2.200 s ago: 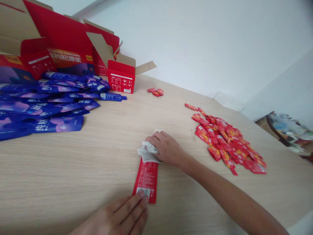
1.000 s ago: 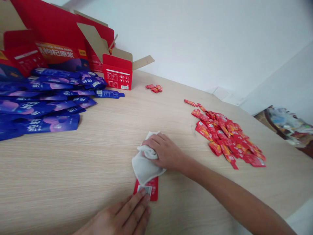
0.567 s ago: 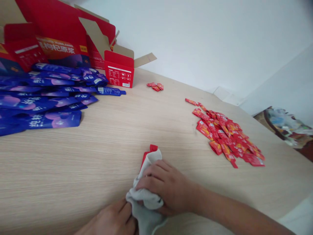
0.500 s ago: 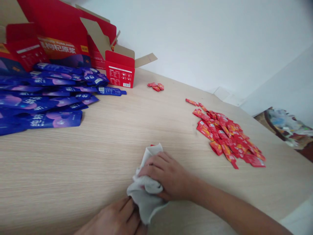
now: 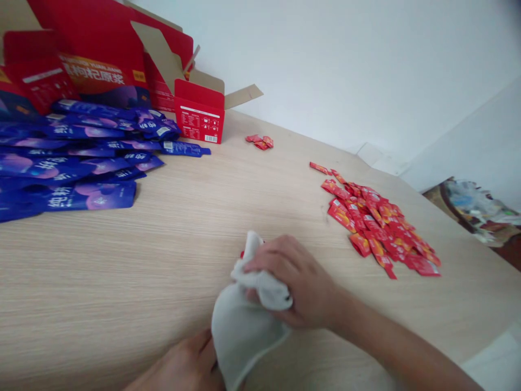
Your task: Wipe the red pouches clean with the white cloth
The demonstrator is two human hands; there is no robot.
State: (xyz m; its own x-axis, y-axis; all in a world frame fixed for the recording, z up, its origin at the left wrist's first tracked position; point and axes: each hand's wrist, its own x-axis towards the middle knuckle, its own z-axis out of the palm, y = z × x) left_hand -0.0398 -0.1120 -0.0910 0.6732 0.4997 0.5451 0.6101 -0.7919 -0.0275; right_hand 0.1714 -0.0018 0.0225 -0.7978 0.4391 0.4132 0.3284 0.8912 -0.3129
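A white crumpled cloth (image 5: 244, 336) is clamped by the right hand (image 5: 293, 282), fingers curled over it. The left hand (image 5: 175, 366) is pressed against the cloth's lower part, its grip not tellable. The cloth's long axis runs from just ahead of the right hand down toward the left hand. A red foil sachet (image 5: 242, 254) is mostly hidden beneath it, its direction not tellable. If dragged by the cloth, it could be pushed toward the red sachet pile (image 5: 378, 228), right of the right hand.
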